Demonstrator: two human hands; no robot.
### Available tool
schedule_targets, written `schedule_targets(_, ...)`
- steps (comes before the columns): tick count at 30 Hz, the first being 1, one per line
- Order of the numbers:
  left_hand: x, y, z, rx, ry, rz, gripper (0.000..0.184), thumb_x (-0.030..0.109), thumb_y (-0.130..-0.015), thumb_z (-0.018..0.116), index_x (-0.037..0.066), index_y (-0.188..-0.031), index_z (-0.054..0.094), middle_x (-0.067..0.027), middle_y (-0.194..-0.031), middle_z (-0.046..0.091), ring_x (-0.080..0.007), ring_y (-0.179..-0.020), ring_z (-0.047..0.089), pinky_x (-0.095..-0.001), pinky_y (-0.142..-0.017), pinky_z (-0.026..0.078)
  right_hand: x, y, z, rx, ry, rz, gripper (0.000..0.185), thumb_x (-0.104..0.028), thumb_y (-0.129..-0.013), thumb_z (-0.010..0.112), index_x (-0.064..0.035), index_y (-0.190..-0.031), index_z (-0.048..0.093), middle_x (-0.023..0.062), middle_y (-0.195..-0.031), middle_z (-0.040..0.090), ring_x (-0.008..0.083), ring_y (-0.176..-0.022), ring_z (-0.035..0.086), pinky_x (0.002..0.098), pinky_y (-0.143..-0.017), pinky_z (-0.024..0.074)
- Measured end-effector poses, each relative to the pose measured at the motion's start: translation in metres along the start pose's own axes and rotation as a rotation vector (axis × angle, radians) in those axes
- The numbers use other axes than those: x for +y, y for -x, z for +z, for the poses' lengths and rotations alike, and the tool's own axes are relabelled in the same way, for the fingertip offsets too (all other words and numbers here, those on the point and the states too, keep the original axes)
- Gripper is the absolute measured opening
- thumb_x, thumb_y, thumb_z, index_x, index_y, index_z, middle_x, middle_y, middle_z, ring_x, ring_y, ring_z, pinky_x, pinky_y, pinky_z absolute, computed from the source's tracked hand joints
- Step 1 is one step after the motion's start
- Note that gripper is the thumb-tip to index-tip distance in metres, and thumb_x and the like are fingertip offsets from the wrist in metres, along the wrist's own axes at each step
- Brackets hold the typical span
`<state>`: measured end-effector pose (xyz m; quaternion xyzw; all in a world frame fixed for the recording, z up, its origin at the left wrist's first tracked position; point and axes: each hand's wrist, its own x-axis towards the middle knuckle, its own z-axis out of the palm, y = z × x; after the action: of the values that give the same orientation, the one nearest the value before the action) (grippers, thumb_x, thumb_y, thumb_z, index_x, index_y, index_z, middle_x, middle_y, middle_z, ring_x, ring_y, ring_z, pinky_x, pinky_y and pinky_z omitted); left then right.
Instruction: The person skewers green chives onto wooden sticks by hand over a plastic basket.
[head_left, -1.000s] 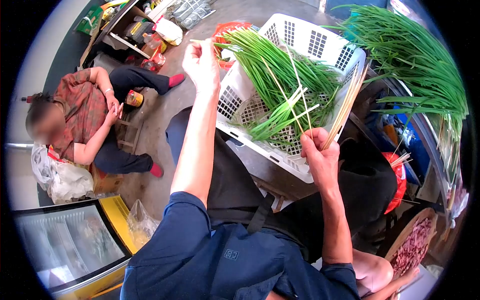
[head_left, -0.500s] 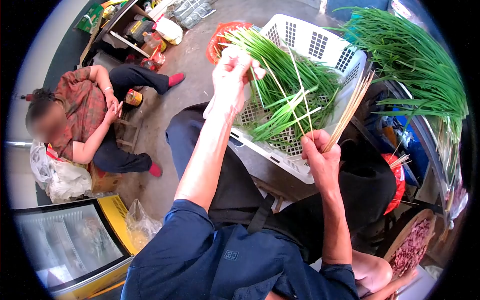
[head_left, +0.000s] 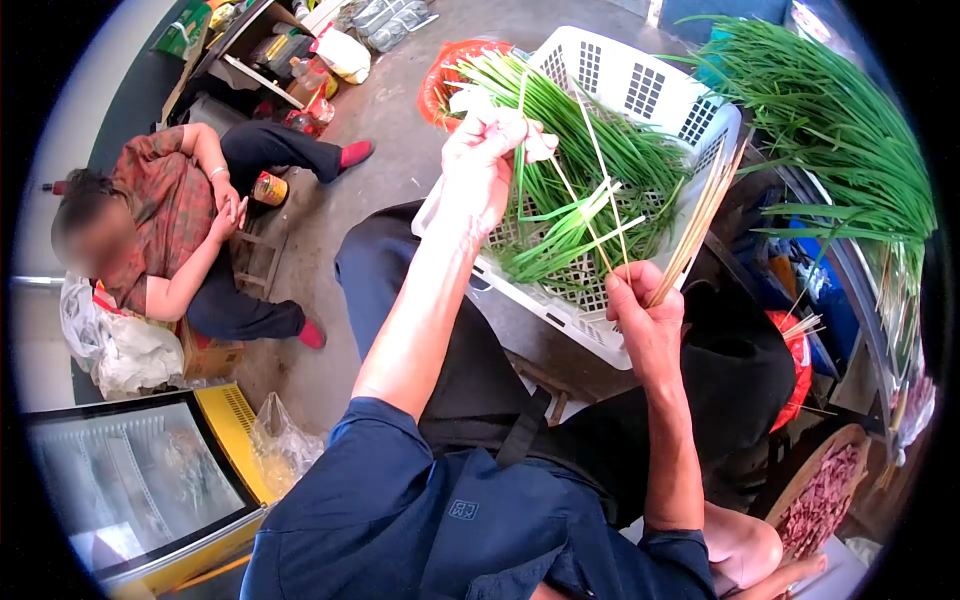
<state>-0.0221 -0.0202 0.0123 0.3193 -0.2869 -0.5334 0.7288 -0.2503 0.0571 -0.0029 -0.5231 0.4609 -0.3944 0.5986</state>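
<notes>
My right hand [head_left: 648,305] is closed around a bundle of thin bamboo skewers [head_left: 700,225]. Between its thumb and forefinger, two separate skewers [head_left: 565,178] stick out, spread apart toward the upper left. A few folded garlic chives [head_left: 572,243] are threaded across these two skewers, partway along. My left hand [head_left: 495,150] is pinched shut near the tip of one skewer, with a single chive stalk between its fingers. Behind and below lies a pile of long garlic chives [head_left: 600,135] in a white plastic crate [head_left: 565,318].
A big heap of chives [head_left: 820,110] rests at the right. Skewers in a red bag [head_left: 795,345] and a round basket of purplish pieces [head_left: 825,490] are at lower right. A seated person [head_left: 165,220] is at left, above a glass-topped freezer [head_left: 140,470].
My left hand has moved slightly right and down, and the chive stalk's pale end now stands up above its fingers. My right hand is nearly still on the skewers.
</notes>
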Motion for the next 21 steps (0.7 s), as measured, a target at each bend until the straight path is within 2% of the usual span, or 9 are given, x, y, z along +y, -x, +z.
schedule_targets(4,0.001,0.001,0.000,0.020,0.002,-0.005,0.012,-0.005,-0.086,0.058,0.004,-0.082,0.051,-0.0140,-0.082,0.062,-0.0236,-0.071,0.063,-0.0411,-0.076,0.057,0.001,0.000,0.000,-0.006,0.001,0.006,0.009,-0.010,-0.091,0.062,-0.0015,-0.088,0.061,-0.0033,-0.068,0.055,0.0045,-0.059,0.050,0.0207,-0.054,0.0413)
schedule_targets(5,0.000,0.001,-0.004,-0.010,-0.020,0.007,0.005,-0.002,-0.088,0.058,0.001,-0.089,0.054,-0.0145,-0.085,0.063,-0.0256,-0.077,0.064,-0.0395,-0.076,0.055,0.000,0.000,0.000,-0.009,0.002,0.003,0.009,-0.010,-0.091,0.062,-0.0015,-0.088,0.061,-0.0034,-0.068,0.055,0.0044,-0.059,0.050,0.0206,-0.054,0.0410)
schedule_targets(6,-0.001,0.001,-0.005,-0.039,-0.043,0.019,0.008,0.002,-0.089,0.057,-0.001,-0.096,0.056,-0.0150,-0.089,0.064,-0.0276,-0.083,0.066,-0.0378,-0.077,0.054,0.000,0.000,0.000,-0.011,0.003,0.001,0.009,-0.010,-0.090,0.062,-0.0015,-0.088,0.061,-0.0035,-0.068,0.055,0.0044,-0.059,0.050,0.0206,-0.054,0.0408)
schedule_targets(15,-0.006,-0.004,-0.012,-0.095,-0.059,0.113,0.003,-0.001,-0.089,0.057,0.000,-0.091,0.056,-0.0156,-0.091,0.065,-0.0294,-0.082,0.067,-0.0420,-0.078,0.058,0.003,-0.001,-0.001,-0.007,0.032,-0.008,0.010,-0.010,-0.091,0.062,-0.0017,-0.086,0.061,-0.0035,-0.065,0.054,0.0041,-0.058,0.049,0.0206,-0.053,0.0398)
schedule_targets(21,-0.003,0.000,-0.003,-0.047,-0.011,0.075,0.003,0.001,-0.090,0.058,0.000,-0.091,0.056,-0.0158,-0.091,0.065,-0.0298,-0.082,0.068,-0.0430,-0.078,0.058,0.002,-0.001,0.000,0.003,0.046,0.002,0.009,-0.010,-0.090,0.062,-0.0027,-0.086,0.061,-0.0039,-0.066,0.054,0.0040,-0.058,0.049,0.0208,-0.053,0.0406)
